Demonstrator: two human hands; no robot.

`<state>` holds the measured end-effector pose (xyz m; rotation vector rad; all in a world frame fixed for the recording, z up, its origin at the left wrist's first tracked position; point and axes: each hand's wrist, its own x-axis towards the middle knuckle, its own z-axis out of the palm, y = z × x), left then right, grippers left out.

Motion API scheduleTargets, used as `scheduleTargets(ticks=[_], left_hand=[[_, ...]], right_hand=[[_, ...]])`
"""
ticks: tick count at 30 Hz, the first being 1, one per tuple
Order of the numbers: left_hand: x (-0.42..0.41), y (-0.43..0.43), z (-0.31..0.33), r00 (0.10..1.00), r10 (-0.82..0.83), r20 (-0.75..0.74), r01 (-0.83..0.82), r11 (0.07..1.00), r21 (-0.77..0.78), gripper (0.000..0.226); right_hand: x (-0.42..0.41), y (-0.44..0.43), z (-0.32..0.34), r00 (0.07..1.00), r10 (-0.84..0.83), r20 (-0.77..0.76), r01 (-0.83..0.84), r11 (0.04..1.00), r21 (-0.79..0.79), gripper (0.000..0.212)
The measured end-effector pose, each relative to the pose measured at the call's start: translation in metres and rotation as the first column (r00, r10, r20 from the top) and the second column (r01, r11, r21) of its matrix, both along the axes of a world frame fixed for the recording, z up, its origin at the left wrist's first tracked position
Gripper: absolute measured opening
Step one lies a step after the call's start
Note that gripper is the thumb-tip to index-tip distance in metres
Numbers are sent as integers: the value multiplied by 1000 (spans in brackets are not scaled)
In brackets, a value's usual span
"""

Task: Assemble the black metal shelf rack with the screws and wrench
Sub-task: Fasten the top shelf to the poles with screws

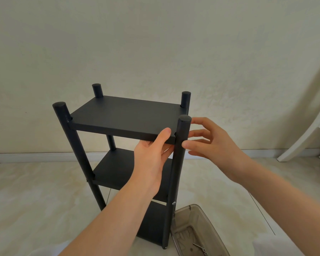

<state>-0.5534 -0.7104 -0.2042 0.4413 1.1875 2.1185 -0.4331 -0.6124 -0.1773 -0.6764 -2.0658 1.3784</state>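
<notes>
Shelf rack [111, 170], black, stands upright on the floor [35, 200] at the centre of our view, with four capped posts and three shelves in place. We note the top shelf [126, 115] seated between the posts just under their caps.

The left grip [151, 159] clasps the front edge of the top shelf at its 5 o'clock corner, thumb on top and fingers underneath. The right grip [212, 143] is released, fingers spread and loosely extended. Its fingertips touch the front right post [177, 169] from the 3 o'clock side, at the level of the top shelf. We cannot tell whether anything sits between those fingertips.

A screw head [173, 203] shows lower on the same post. At 5 o'clock from the rack's foot, just beside it, lies a translucent box [207, 224] with loose screws [201, 248] inside. We record no wrench in sight. A white chair leg [303, 137] stands at 3 o'clock, against the wall [155, 43].
</notes>
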Motion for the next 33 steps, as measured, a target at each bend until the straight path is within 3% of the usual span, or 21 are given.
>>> scheduleTargets(ticks=[8, 11, 13, 15, 17, 19, 21, 23, 25, 30, 33], left_hand=[[0, -1, 2, 1000, 4, -29, -6, 996, -87, 17], [-5, -5, 12, 990, -19, -142, -27, 949, -315, 29], [-13, -13, 22, 914, -165, -372, -77, 828, -555, 45], [-19, -21, 29, 696, -289, -658, -284, 730, -621, 58], [-21, -29, 35, 329, -185, -926, -555, 756, -348, 54], [-21, -31, 42, -19, 12, -1000, -572, 820, 20, 36], [-22, -28, 42, -131, 20, -991, -456, 887, 78, 22], [-24, -22, 32, -93, -106, -990, -425, 903, -57, 50], [-23, -16, 25, -51, -127, -991, -424, 901, -94, 62], [-23, -3, 19, -5, 43, -999, -394, 918, 41, 48], [-24, -1, 17, 8, 62, -998, -409, 911, 53, 45]], right_hand=[[-1, 11, 0, 991, 137, 2, -136, 981, -139, 43], [-3, 14, 0, 987, 161, -9, -160, 971, -176, 46], [-4, 17, 1, 985, 171, -4, -169, 968, -183, 47], [-5, 20, 2, 983, 182, 5, -177, 964, -199, 48], [-5, 23, 4, 979, 205, 16, -196, 954, -227, 48], [-6, 25, 5, 972, 232, 23, -219, 943, -251, 50], [-6, 26, 6, 969, 246, 21, -231, 937, -263, 53], [-7, 27, 6, 968, 250, 17, -236, 933, -271, 54], [-7, 29, 6, 966, 258, 0, -247, 925, -288, 56], [-6, 32, 7, 951, 307, -19, -295, 891, -345, 50], [-4, 34, 7, 938, 320, -130, -341, 795, -502, 43]])
